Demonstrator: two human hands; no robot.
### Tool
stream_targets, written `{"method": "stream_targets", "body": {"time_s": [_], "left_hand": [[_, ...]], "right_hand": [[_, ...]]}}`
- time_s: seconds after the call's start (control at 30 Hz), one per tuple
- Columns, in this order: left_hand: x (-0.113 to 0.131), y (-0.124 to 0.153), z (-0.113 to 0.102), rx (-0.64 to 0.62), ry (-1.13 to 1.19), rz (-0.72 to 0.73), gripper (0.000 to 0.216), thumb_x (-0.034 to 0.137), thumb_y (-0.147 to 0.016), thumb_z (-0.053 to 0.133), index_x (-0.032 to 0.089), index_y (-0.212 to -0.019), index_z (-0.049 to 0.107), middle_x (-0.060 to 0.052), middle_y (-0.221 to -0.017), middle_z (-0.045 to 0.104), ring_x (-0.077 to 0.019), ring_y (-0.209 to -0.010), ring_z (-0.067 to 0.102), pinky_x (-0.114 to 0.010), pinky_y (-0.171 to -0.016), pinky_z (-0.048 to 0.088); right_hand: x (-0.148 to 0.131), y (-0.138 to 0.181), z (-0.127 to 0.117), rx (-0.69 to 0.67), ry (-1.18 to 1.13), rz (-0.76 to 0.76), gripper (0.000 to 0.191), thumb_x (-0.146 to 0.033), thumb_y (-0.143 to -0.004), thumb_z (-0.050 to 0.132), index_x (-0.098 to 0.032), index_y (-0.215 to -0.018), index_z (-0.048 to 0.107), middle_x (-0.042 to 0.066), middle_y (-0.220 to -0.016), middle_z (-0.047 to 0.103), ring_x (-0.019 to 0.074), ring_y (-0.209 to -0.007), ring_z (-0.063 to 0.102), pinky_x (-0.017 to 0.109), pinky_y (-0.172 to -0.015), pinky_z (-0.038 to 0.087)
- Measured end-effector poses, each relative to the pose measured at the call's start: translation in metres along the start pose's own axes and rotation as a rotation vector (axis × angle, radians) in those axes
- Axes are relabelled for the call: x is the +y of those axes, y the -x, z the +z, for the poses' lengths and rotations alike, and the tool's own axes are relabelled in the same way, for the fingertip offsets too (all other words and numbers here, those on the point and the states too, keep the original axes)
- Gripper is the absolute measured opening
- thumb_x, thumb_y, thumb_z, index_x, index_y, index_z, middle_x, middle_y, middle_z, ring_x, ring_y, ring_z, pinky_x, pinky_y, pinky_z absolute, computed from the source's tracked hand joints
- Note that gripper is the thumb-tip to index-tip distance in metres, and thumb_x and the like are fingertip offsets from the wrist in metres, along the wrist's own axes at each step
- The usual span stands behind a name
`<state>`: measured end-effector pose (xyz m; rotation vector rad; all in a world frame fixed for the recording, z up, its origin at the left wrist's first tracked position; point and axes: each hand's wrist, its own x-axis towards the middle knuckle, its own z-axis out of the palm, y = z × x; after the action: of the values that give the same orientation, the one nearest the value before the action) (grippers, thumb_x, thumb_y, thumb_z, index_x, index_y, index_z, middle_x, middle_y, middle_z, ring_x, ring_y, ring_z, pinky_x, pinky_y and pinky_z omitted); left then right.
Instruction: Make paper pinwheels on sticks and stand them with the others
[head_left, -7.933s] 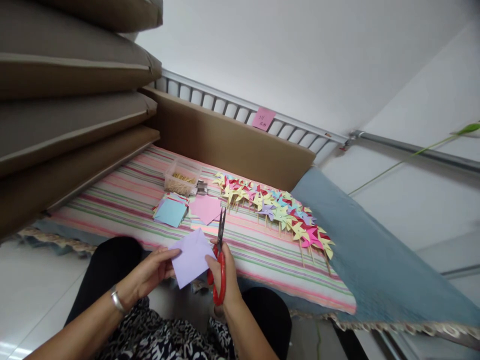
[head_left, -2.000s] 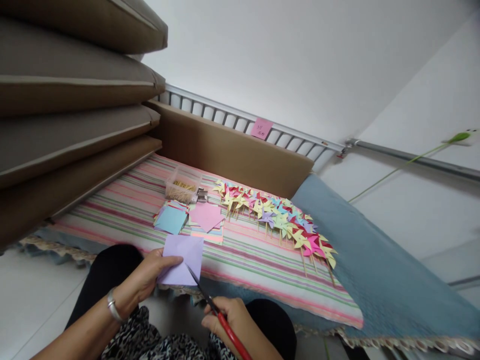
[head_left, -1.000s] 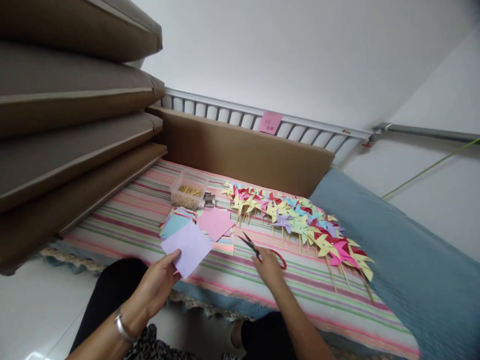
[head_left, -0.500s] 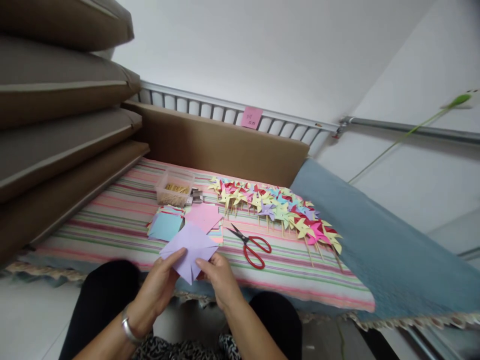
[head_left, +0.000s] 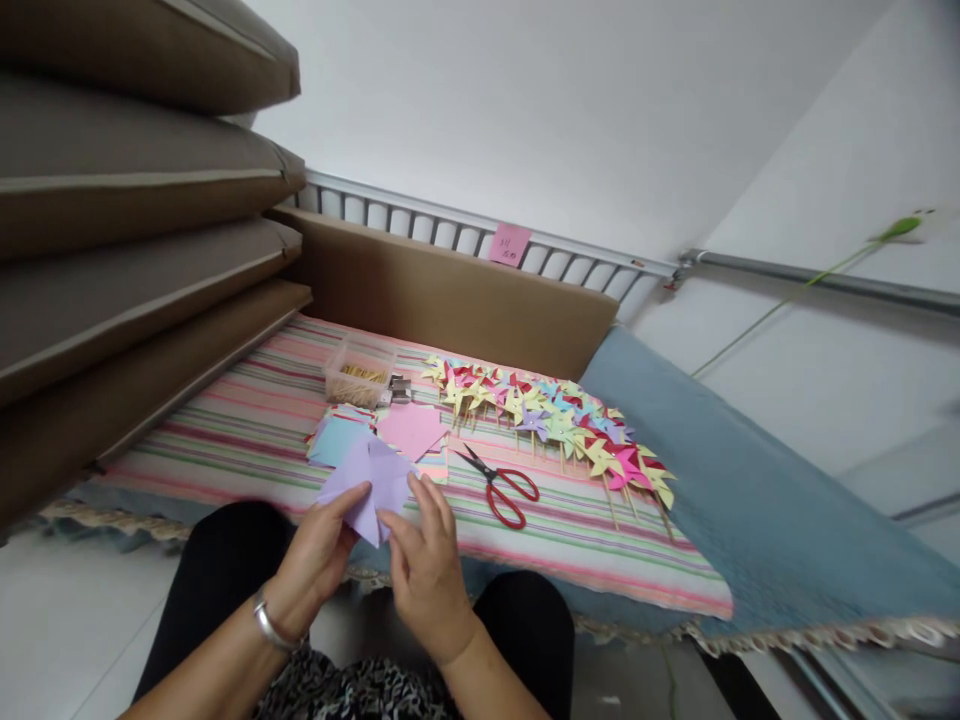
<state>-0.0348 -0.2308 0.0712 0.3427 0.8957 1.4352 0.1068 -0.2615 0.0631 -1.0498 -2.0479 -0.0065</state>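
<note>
A purple square of paper [head_left: 369, 482] with slits cut in from its corners is held over the cloth's front edge. My left hand [head_left: 324, 548] grips its left side, thumb on top and fingers beneath. At its lower right, my right hand [head_left: 429, 560] holds a flap, with the thumb low and the fingertips at the right corner. Just behind lie light-blue paper squares [head_left: 339, 440] and a pink sheet [head_left: 411, 430]. Red-handled scissors [head_left: 501, 486] rest to the right, blades pointing away from me and to the left.
A clear plastic box [head_left: 360, 372] holds thin sticks and small yellowish pieces. Many finished paper pinwheels [head_left: 555, 420] lie on the striped cloth [head_left: 247, 420] to the right. Brown cushions [head_left: 150, 240] are stacked at left. A brown board [head_left: 450, 290] stands before the radiator [head_left: 375, 215].
My right hand has turned and raised its fingers to the paper's right corner, where they were underneath before. My left hand keeps its hold. The camera view has shifted slightly.
</note>
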Motion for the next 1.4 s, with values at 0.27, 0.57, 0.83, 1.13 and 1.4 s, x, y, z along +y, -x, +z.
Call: {"method": "stream_targets", "body": {"time_s": [0.27,0.57,0.83,1.13,1.4], "left_hand": [[-0.004,0.012,0.009,-0.020,-0.019,-0.001,0.025,0.009,-0.063,0.074,0.012,-0.087,0.068,-0.004,-0.078,0.073,-0.0176,-0.069,0.066,-0.026,-0.064,0.054],[-0.005,0.020,0.006,-0.126,-0.150,0.056,0.019,0.022,-0.063,0.076,0.015,-0.079,0.071,-0.005,-0.078,0.073,-0.0184,-0.070,0.063,-0.027,-0.063,0.049],[-0.005,0.022,0.008,-0.147,-0.165,0.028,0.018,0.023,-0.064,0.075,0.016,-0.080,0.072,-0.004,-0.079,0.073,-0.0181,-0.071,0.062,-0.026,-0.063,0.048],[-0.008,0.020,0.003,-0.110,-0.094,0.027,0.021,0.023,-0.060,0.078,0.012,-0.078,0.072,-0.004,-0.076,0.071,-0.0153,-0.067,0.061,-0.026,-0.062,0.049],[-0.009,0.021,0.002,-0.143,-0.088,0.026,0.016,0.022,-0.063,0.076,0.014,-0.075,0.072,-0.003,-0.075,0.071,-0.0153,-0.070,0.060,-0.027,-0.067,0.048]], "right_hand": [[-0.002,-0.009,0.000,0.023,-0.016,0.007,0.024,-0.006,-0.080,0.051,-0.022,-0.088,0.068,0.007,-0.140,0.041,0.0277,-0.135,0.025,0.051,-0.105,0.033],[-0.007,-0.029,-0.009,-0.026,-0.187,0.243,0.008,-0.014,-0.078,0.061,-0.020,-0.077,0.066,0.009,-0.135,0.048,0.0269,-0.133,0.029,0.049,-0.106,0.029],[-0.003,-0.031,-0.011,-0.010,-0.211,0.311,0.008,-0.013,-0.077,0.060,-0.019,-0.075,0.064,0.011,-0.133,0.049,0.0273,-0.133,0.029,0.050,-0.105,0.027],[-0.005,-0.032,-0.007,-0.024,-0.203,0.376,0.006,-0.014,-0.075,0.062,-0.019,-0.071,0.062,0.013,-0.132,0.050,0.0273,-0.132,0.031,0.047,-0.106,0.027],[-0.004,-0.033,-0.005,-0.033,-0.188,0.418,0.007,-0.013,-0.074,0.062,-0.018,-0.070,0.063,0.015,-0.129,0.052,0.0271,-0.130,0.034,0.044,-0.106,0.028]]}}
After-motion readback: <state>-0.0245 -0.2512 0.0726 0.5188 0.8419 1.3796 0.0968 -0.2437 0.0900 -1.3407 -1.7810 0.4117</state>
